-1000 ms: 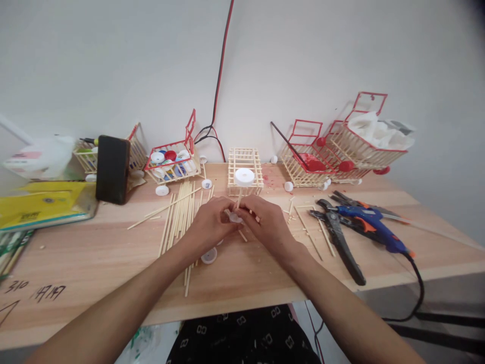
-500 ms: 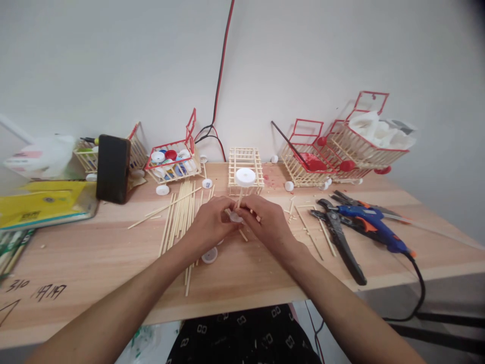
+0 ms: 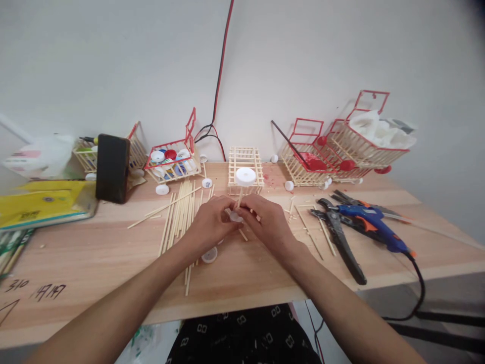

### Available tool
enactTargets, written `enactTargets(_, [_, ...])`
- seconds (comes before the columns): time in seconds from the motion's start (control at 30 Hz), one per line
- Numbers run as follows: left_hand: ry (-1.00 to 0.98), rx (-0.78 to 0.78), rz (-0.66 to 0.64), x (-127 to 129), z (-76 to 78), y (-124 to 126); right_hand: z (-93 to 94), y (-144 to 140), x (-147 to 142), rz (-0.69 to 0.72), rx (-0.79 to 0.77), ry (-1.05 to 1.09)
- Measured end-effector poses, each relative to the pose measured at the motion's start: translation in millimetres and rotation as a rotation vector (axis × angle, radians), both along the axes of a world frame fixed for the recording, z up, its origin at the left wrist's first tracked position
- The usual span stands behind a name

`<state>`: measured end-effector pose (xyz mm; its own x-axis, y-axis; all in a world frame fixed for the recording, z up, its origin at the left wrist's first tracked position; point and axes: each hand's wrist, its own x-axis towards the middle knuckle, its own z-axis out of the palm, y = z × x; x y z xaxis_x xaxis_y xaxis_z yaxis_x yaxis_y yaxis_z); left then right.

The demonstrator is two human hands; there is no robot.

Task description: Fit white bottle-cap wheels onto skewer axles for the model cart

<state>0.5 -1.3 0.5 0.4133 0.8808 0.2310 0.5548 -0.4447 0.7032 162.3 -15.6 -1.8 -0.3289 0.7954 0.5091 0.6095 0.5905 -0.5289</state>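
Observation:
My left hand [image 3: 210, 223] and my right hand [image 3: 267, 222] meet over the middle of the wooden table [image 3: 94, 253]. Together they pinch a short wooden stick with a white bottle cap [image 3: 245, 176] on its upper end and a second white cap [image 3: 235, 217] low down between my fingertips. The stick stands nearly upright. Another white cap [image 3: 208, 255] lies on the table under my left wrist. A bundle of loose wooden sticks [image 3: 181, 210] lies just left of my hands.
A bare stick basket [image 3: 244, 163] stands behind my hands. A cart of caps [image 3: 172, 162] and a black phone [image 3: 112, 168] are at the left, two red-framed carts [image 3: 333, 151] at the right. Black pliers [image 3: 339, 237] and a blue glue gun [image 3: 375, 227] lie right.
The capped stick has shifted very slightly; both hands keep the same grip at the same spot.

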Motion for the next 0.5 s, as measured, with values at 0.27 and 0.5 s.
enactTargets(0.27, [-0.026,0.018,-0.019,-0.5,-2.0,1.0,0.9,-0.2,-0.4,0.001,-0.008,0.001])
enactTargets(0.5, [-0.032,0.012,-0.014,-0.2,-0.4,0.3,1.3,-0.4,0.1,-0.002,-0.007,0.003])
